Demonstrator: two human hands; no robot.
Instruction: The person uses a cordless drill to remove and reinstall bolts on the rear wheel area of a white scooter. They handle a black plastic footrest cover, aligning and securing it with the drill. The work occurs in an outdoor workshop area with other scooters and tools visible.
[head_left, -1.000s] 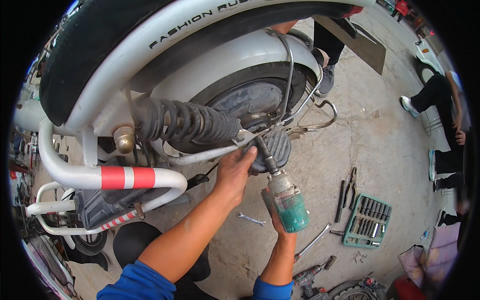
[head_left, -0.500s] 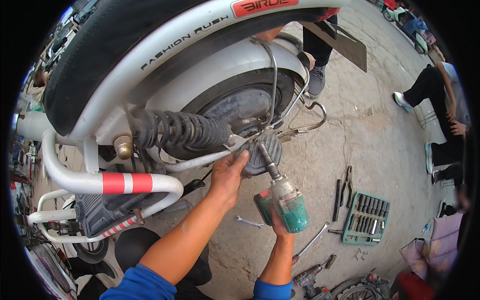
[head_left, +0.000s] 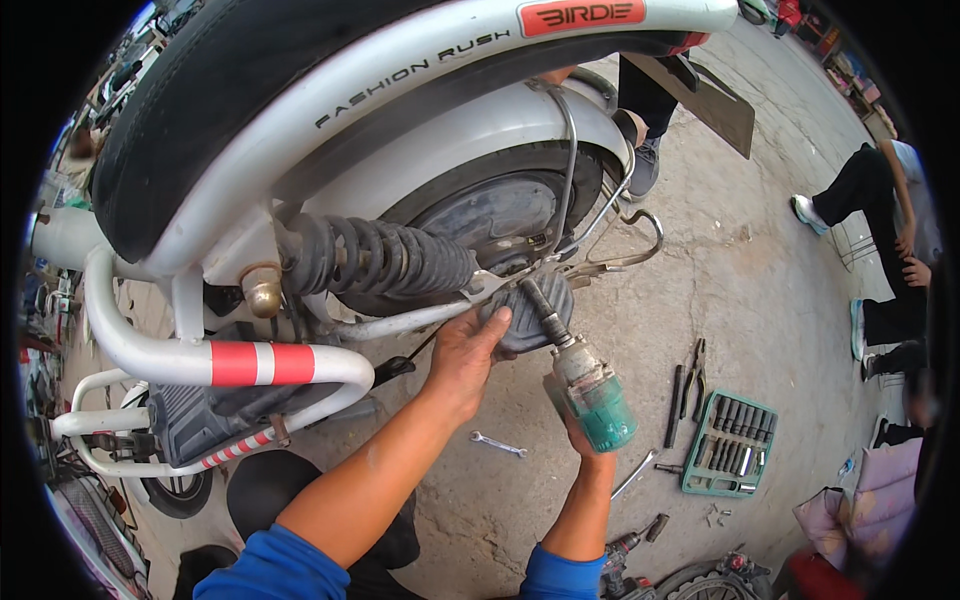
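My left hand (head_left: 464, 355) is closed on a black ribbed footrest (head_left: 512, 322) beside the rear wheel (head_left: 480, 215) of a white electric scooter (head_left: 240, 180), thumb on its near edge. In my right hand (head_left: 590, 440) is a green cordless impact wrench (head_left: 602, 408), gripped by its handle. Its long dark socket (head_left: 543, 308) points up and left across the footrest, toward the wheel's axle area. Whether the socket tip touches a fastener cannot be made out. Above my left hand are the coil shock absorber (head_left: 385, 255) and a bent metal bracket (head_left: 640, 250).
On the concrete lie a small spanner (head_left: 498, 444), pliers (head_left: 694, 380), a green socket set (head_left: 730, 443) and a longer spanner (head_left: 634, 474). A white tubular guard (head_left: 340, 372) juts out at left. Another person's shoe (head_left: 645, 168) stands behind the wheel; people sit at right.
My right hand has turned the impact wrench slightly, so its red battery no longer shows. The wrench sits a little farther right in view. My left hand keeps its grip on the footrest.
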